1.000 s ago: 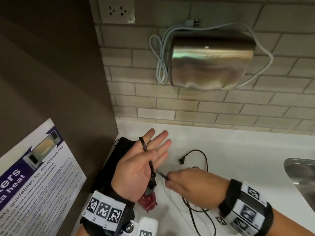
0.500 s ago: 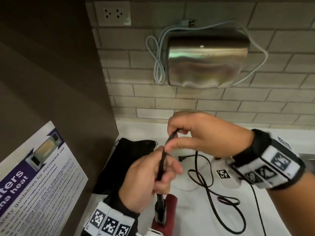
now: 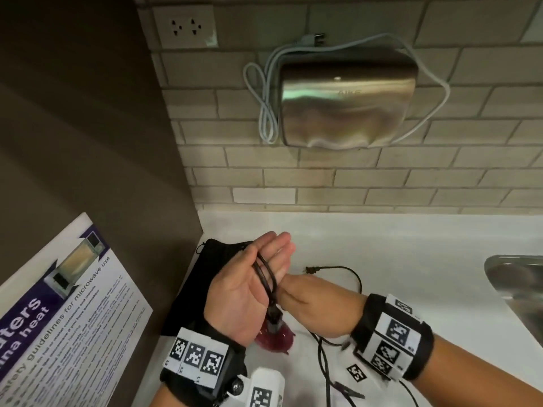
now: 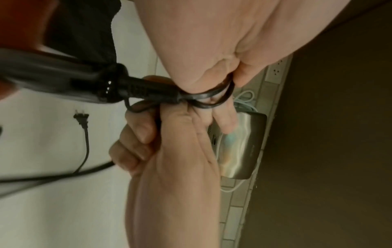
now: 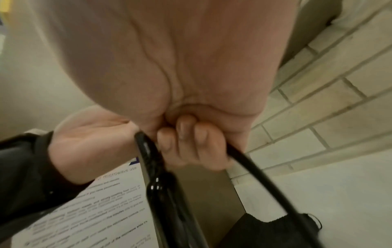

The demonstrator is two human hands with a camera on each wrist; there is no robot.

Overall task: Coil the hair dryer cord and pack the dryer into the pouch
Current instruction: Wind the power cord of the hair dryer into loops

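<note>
**Cord looped over the left palm above the white desk**

The hair dryer [image 3: 274, 333], red-bodied with a black handle, is held low over the desk [image 3: 411, 259], its handle running up across the left hand [image 3: 249, 292]. The black cord [image 3: 264, 274] leaves the handle end and is seen as loops lying over the left palm, which is turned up with the fingers stretched out almost straight; in the left wrist view the loops appear caught at the base of the thumb. The right hand [image 3: 311, 306] is pressed just beside the dryer, its fingers curled round the cord and clamped on it. From there the rest of the cord trails loose across the desk, ending in the plug [image 3: 311, 270], which lies apart beyond the dryer. The black pouch [image 3: 194, 289] lies flat on the desk just left of the dryer, partly hidden by the left hand. Further left a printed notice [image 3: 67, 318] is seen. A steel hand dryer [image 3: 346, 101] is mounted on the brick wall above, and a sink [image 3: 517, 277] edge is visible far to the right.
</note>
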